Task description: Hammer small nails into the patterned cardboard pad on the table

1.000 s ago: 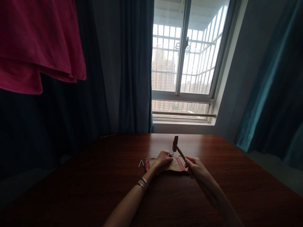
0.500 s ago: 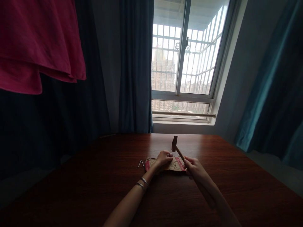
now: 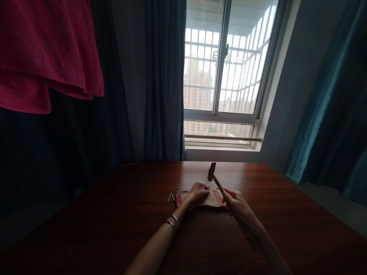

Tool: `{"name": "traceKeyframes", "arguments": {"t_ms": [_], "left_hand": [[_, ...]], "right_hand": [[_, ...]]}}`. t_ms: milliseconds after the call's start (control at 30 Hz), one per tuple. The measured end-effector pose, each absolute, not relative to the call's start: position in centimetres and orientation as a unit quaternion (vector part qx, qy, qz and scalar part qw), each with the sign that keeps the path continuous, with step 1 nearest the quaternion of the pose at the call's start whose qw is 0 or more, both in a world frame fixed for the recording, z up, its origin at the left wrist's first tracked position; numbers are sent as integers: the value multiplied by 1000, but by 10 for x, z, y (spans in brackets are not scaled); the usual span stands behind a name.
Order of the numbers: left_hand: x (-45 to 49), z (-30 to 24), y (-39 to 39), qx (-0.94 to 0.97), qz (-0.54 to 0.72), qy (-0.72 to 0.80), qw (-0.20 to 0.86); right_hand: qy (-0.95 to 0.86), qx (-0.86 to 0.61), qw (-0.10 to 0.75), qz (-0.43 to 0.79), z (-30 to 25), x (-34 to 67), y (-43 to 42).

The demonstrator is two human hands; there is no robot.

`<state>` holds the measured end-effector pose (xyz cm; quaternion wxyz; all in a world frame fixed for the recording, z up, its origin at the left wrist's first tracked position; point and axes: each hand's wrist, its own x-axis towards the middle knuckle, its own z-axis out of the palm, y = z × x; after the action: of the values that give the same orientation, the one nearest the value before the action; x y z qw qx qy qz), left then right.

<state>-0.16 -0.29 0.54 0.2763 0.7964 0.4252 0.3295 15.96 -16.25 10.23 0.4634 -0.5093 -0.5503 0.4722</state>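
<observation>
My right hand [image 3: 236, 200] is wrapped round the wooden handle of a hammer [image 3: 218, 183], its dark head raised above my left fingertips. My left hand [image 3: 199, 191] rests at the far edge of a patterned pad [image 3: 213, 198], cream with dark dots and pink bands. Its fingers pinch a thin upright metal nail [image 3: 209, 186]; the lower end is hidden. More thin metal pieces stand close behind the fingertips, too small to make out well. Two loose nails [image 3: 171, 197] lie on the table left of the pad, forming a V.
The dark wooden table [image 3: 149, 229] reaches to the wall below a barred window [image 3: 219, 114]. Blue curtains [image 3: 164, 84] hang on both sides. A pink cloth [image 3: 51, 53] hangs at upper left.
The hammer head has risen very slightly. My left hand stays in place on the pad, and the loose nails have not moved.
</observation>
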Motion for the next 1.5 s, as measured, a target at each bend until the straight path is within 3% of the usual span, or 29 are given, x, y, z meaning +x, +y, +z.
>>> {"name": "traceKeyframes", "arguments": {"t_ms": [1500], "left_hand": [[-3, 11, -8, 796, 328, 422, 284]], "right_hand": [[-556, -522, 443, 471, 98, 166, -164]]}}
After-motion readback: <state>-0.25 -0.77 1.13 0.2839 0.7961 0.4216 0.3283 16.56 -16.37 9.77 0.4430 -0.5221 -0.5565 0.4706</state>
